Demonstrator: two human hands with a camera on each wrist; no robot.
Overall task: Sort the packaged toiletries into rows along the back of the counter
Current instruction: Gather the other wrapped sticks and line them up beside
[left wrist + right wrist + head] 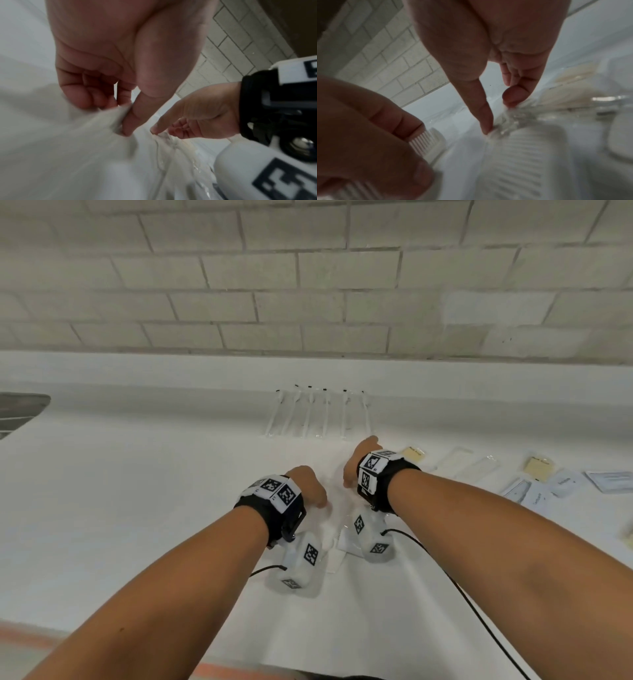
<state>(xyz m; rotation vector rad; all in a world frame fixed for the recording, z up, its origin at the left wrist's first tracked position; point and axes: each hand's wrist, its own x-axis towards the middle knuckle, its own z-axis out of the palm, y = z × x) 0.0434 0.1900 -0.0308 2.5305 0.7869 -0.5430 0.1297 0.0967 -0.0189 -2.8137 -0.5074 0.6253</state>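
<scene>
Head, forearms: both reach out over the white counter [137,474]; left hand [308,486] and right hand [363,460] lie close together on clear packets.
Head, back: wrapped toothbrushes [318,414] in a row under the tiled wall [308,285].
Left wrist: left hand [120,60] pinches a white packet [106,121].
Right wrist: right hand [488,54] pinches a packaged comb [518,148].
</scene>
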